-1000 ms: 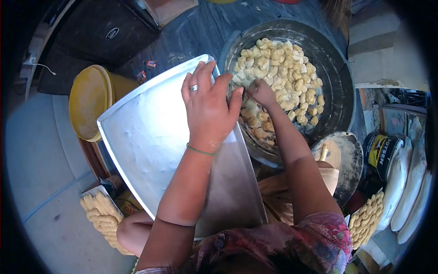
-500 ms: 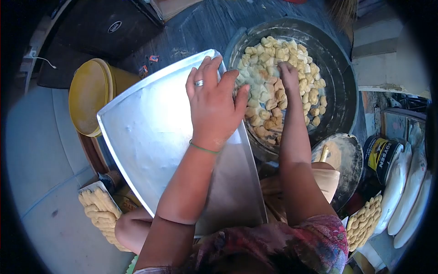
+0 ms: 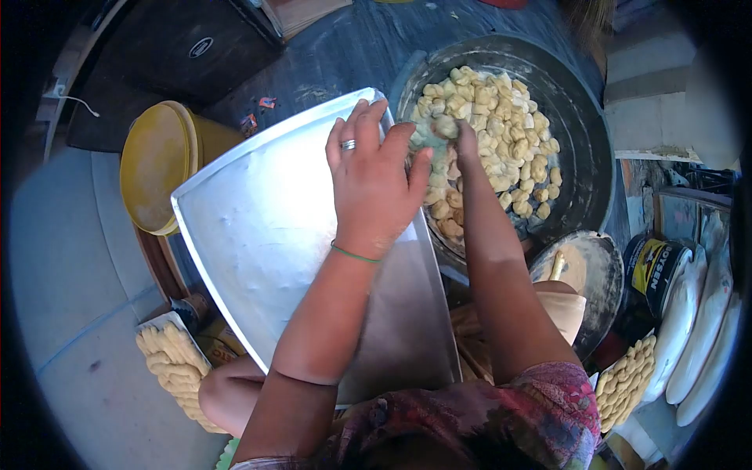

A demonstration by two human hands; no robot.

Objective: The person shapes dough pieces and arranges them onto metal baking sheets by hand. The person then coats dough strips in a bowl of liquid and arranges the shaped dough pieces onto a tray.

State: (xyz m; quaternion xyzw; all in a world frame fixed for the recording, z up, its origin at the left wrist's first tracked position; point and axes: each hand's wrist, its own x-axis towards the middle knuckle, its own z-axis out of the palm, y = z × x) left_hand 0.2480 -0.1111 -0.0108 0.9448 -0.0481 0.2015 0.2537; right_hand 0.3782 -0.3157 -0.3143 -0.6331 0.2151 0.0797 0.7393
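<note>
My left hand (image 3: 372,176), with a ring and a green wrist cord, is over the far right corner of a large metal baking tray (image 3: 258,219). Its fingers hook over the rim, while the thumb and index finger stick out past the side. The tray leans across my lap. My right hand (image 3: 467,146) is inside a wide dark basin (image 3: 583,157), blurred by motion and partly hidden. A dough piece (image 3: 445,127) shows blurred at its fingertips. Many pale dough pieces (image 3: 501,117) are heaped around it, some whitish with flour.
A yellow bucket (image 3: 157,168) stands left of the tray. Shaped dough pieces lie on a board (image 3: 174,360) at left and in another batch (image 3: 627,384) at right. A floury round pan (image 3: 595,270), a black can (image 3: 656,262) and white wrapped bundles (image 3: 705,329) are on the right.
My right hand has moved left through the basin, toward the tray side, with a dough piece now at its fingertips. My left hand and the tray stay together, nearly unmoved.
</note>
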